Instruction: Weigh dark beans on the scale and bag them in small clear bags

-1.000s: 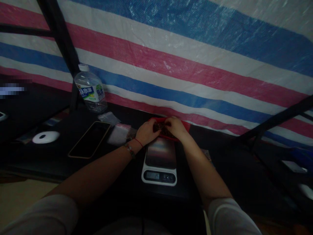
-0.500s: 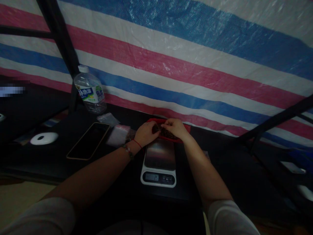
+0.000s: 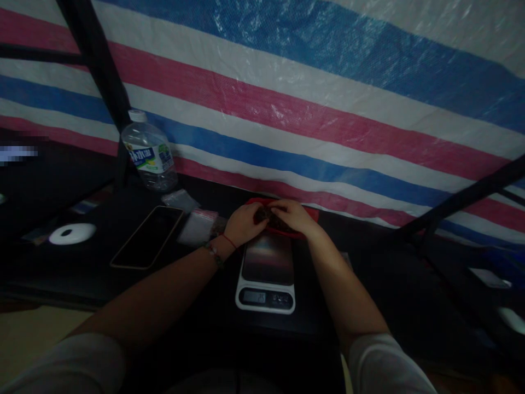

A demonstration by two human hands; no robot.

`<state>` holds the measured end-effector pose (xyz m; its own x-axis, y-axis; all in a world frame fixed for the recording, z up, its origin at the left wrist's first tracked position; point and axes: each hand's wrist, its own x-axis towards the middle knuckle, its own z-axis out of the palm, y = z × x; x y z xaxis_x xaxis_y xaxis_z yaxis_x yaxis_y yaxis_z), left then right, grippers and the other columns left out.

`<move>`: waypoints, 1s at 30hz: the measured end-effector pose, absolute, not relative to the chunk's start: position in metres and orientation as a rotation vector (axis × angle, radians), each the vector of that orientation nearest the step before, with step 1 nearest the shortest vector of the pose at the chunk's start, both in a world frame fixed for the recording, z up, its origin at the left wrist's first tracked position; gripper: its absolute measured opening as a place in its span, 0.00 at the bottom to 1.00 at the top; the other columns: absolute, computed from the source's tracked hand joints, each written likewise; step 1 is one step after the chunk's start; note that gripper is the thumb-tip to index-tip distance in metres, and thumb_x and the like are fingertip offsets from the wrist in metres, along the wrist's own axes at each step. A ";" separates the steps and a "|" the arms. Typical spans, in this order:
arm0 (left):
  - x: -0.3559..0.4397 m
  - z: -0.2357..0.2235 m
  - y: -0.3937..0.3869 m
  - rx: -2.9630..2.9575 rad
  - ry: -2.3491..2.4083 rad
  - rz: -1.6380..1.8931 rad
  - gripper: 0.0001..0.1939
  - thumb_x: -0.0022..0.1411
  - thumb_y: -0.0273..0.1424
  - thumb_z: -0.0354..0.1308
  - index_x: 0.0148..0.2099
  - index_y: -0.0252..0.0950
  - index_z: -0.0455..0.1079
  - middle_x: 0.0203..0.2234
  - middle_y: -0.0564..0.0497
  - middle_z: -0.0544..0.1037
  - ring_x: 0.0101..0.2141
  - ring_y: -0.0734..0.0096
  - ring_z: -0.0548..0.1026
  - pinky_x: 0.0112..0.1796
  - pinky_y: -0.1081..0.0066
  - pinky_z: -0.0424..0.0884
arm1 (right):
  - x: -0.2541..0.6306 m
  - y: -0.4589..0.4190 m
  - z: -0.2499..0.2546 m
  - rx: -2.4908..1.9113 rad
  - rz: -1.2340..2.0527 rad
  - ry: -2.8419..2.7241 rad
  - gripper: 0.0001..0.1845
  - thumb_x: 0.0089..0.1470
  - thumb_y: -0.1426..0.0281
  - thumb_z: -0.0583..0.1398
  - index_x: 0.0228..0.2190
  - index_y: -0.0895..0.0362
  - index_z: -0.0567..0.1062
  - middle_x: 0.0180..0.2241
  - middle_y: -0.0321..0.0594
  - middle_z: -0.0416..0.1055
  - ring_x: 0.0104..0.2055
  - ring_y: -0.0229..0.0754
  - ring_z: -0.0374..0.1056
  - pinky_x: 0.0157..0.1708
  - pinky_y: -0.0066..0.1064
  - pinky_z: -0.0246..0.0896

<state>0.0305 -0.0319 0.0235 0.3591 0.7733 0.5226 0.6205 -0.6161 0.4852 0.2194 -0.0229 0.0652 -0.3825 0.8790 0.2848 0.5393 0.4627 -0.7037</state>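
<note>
My left hand [image 3: 245, 223] and my right hand [image 3: 292, 215] meet over a red tray [image 3: 314, 213] that holds small dark brown pieces [image 3: 279, 222]. Fingers of both hands are curled in and nearly touch at the tray's middle. What lies between the left fingers is dark and partly hidden, too dim to name. The right fingertips press down at the dark pieces, and what they pinch does not show. Just in front of the tray is a white kitchen scale [image 3: 266, 298] with a metal plate and a lit display, its plate bare.
Left of the hands lie clear zip bags [image 3: 197, 227], another small bag [image 3: 180, 201], a phone [image 3: 147, 238] and a white oval object [image 3: 73, 233]. A large plastic bottle [image 3: 150, 153] stands behind them. Striped sheeting [image 3: 287, 120] hangs along the table's back, between dark metal bars.
Both hands stay over the tray with only slight finger movement. The view has shifted very slightly; the scale and the other things keep their places.
</note>
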 end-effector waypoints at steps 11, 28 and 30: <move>0.018 0.032 -0.043 2.554 0.656 0.934 0.25 0.53 0.35 0.60 0.53 0.35 0.67 0.42 0.44 0.77 0.43 0.61 0.74 0.46 0.63 0.69 | 0.217 -0.041 0.103 -0.680 1.470 -1.036 0.20 0.49 0.59 0.62 0.20 0.54 0.58 0.18 0.28 0.48 0.20 0.33 0.48 0.20 0.24 0.51; 0.001 0.040 -0.035 2.571 0.927 1.072 0.12 0.61 0.36 0.53 0.41 0.37 0.74 0.35 0.47 0.79 0.38 0.64 0.76 0.43 0.66 0.69 | 0.219 -0.038 0.090 -0.731 1.480 -1.134 0.15 0.43 0.62 0.66 0.27 0.53 0.65 0.24 0.30 0.62 0.26 0.33 0.60 0.25 0.25 0.59; 0.005 0.035 -0.034 2.453 1.050 1.227 0.11 0.61 0.35 0.52 0.39 0.36 0.74 0.34 0.48 0.79 0.37 0.67 0.76 0.42 0.68 0.70 | 0.214 -0.037 0.084 -0.767 1.492 -1.150 0.17 0.38 0.68 0.69 0.29 0.53 0.67 0.27 0.30 0.65 0.28 0.32 0.63 0.27 0.24 0.61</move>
<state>0.0051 -0.0343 0.0350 0.4016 0.6759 0.6180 0.5061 -0.7262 0.4653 0.2143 -0.0370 0.0843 -0.2412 0.9647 0.1058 -0.3478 0.0159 -0.9374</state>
